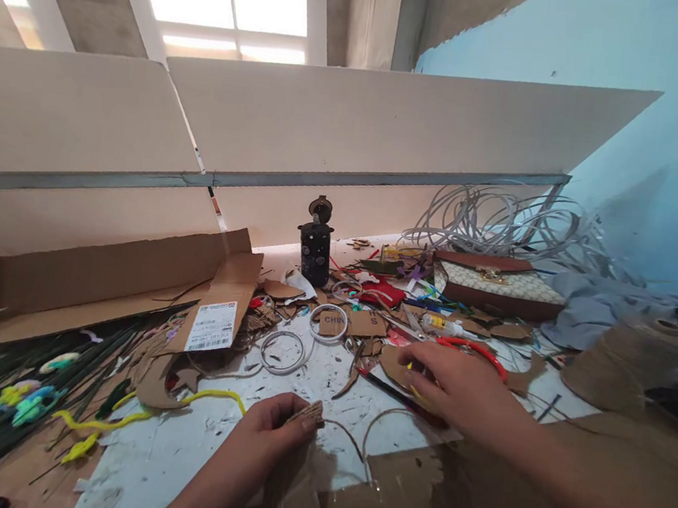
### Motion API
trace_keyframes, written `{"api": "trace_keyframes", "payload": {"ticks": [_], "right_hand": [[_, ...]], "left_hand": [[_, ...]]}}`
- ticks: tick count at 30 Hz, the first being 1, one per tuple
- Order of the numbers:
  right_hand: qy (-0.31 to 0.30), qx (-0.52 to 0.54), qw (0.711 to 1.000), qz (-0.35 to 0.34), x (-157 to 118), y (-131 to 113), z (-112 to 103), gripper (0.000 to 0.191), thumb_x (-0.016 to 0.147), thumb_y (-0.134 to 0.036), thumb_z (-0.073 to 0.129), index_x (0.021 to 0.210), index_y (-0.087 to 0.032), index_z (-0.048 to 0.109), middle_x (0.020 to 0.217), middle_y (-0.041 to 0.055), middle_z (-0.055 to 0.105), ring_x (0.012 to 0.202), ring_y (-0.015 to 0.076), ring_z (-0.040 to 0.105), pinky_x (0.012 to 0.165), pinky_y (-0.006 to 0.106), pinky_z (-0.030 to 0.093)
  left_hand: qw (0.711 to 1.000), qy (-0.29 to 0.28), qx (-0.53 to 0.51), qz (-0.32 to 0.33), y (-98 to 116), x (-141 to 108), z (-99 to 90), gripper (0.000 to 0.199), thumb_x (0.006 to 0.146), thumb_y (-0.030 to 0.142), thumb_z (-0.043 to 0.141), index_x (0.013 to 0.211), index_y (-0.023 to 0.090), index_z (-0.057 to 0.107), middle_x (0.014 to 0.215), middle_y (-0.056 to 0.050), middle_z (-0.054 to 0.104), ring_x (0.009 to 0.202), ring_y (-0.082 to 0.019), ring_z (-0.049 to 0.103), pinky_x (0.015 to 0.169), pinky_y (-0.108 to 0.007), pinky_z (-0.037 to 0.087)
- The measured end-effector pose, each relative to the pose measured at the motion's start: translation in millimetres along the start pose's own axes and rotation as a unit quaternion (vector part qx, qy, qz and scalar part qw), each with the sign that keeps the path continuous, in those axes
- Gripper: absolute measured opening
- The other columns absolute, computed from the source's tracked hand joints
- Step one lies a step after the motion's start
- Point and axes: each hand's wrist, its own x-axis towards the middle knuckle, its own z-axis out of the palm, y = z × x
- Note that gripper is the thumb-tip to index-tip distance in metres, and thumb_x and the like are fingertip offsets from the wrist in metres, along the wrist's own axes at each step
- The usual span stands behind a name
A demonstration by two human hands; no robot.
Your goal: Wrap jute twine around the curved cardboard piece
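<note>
My left hand [273,435] is closed on a small twine-wrapped piece [310,415], pinched between thumb and fingers. From it a strand of twine [347,432] trails to the right over the white tabletop. Over the clutter on the right, my right hand [447,383] reaches with thumb and fingers apart. A thin yellow object [419,396] shows beside and under its thumb; its kind is hidden. Below this hand lies a dark pencil-like stick [399,395]. Red-handled scissors [479,349] lie just behind the hand, near a small white glue bottle [445,325].
Two white rings [281,352] lie mid-table before a black bottle [314,253] with its lid up. Cardboard [218,305] and pipe cleaners [84,420] fill the left. A handbag [496,286], a twine cone [628,364] and coiled strips [485,218] stand right. Cardboard [401,501] lies in front.
</note>
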Motion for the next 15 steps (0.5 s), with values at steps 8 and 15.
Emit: {"api": "trace_keyframes", "payload": {"ticks": [8, 15], "right_hand": [[-0.052, -0.107, 0.987, 0.107, -15.5, 32.1, 4.3, 0.035, 0.093, -0.041, 0.053, 0.12, -0.022, 0.065, 0.118, 0.0115, 0.068, 0.105, 0.0318, 0.065, 0.077, 0.036, 0.043], [-0.034, -0.161, 0.978, 0.127, 6.8, 40.8, -0.2, 0.046, 0.081, -0.031, 0.06, 0.125, -0.016, 0.063, 0.122, 0.0165, 0.064, 0.109, 0.0332, 0.062, 0.084, 0.037, 0.042]], "left_hand": [[1.0, -0.007, -0.021, -0.004, -5.5, 8.5, -10.3, 0.047, 0.063, 0.06, 0.086, 0.073, 0.018, 0.069, 0.062, 0.003, 0.058, 0.057, -0.013, 0.048, 0.055, -0.023, 0.033], [0.999, -0.004, -0.037, 0.01, -6.2, 12.1, -12.7, 0.042, 0.065, 0.057, 0.087, 0.078, 0.018, 0.075, 0.067, 0.001, 0.066, 0.063, -0.015, 0.053, 0.059, -0.022, 0.038]]}}
